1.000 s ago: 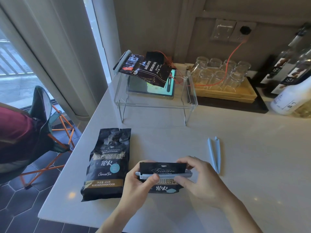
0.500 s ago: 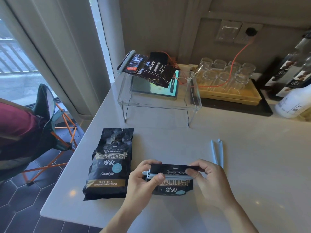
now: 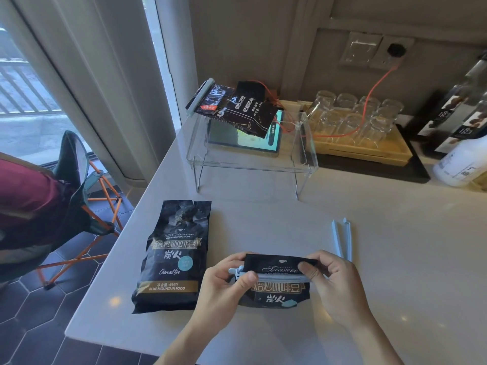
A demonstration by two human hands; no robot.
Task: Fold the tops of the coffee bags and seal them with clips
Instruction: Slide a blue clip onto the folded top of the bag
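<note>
Unfolded coffee bag (image 3: pixel 172 255) flat on white counter (image 3: pixel 395 259), left of hands. Left hand (image 3: pixel 224 285) pinching clip (image 3: pixel 268 275) end across folded bag (image 3: pixel 276 283); right hand (image 3: pixel 332 283) gripping bag and clip at other end. Spare clip (image 3: pixel 342 239) lying just right, open.

A drinks counter (image 3: pixel 395 259) — tray of glasses (image 3: pixel 355 119), bottles (image 3: pixel 463 111).

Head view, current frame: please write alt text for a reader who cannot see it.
Both hands, left hand and right hand, hold a folded black coffee bag with a pale blue clip across its fold, on a white counter. A second coffee bag lies unfolded to the left; a spare clip lies to the right.
</note>
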